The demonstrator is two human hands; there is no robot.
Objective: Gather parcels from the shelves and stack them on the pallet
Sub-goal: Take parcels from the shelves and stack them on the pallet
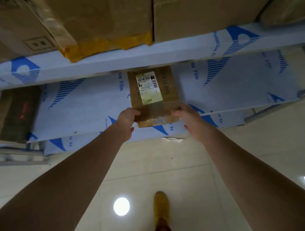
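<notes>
A pale tiled floor (207,174) is seen from above, with ceiling lights mirrored in it as 2 bright patches. Across the upper half of the view, 2 tiers of shelving are shown, both wrapped in white protective film printed with blue marks. The upper shelf (115,61) is loaded with 2 large cardboard boxes: one (101,11) sealed along its edge with yellow-brown tape, the other (201,15) set just beside it to the right. The lower shelf (87,103) is shown carrying a dark box (20,112) at the far left, well apart from the parcel at the centre.

That small brown parcel (155,95), marked with a white shipping label (148,87) on its top face and crossed by clear tape, is seen lying near the front edge of the lower shelf, its far end tucked under the upper tier. It is gripped at its near end from both sides: the left hand (127,120) is curled round the near left corner, and the right hand (189,120) is closed on the near right corner, fingers laid along the edge. Both bare forearms are stretched forward from the bottom of the frame. Below, 1 yellow perforated shoe (161,206) is planted on the tiles.
</notes>
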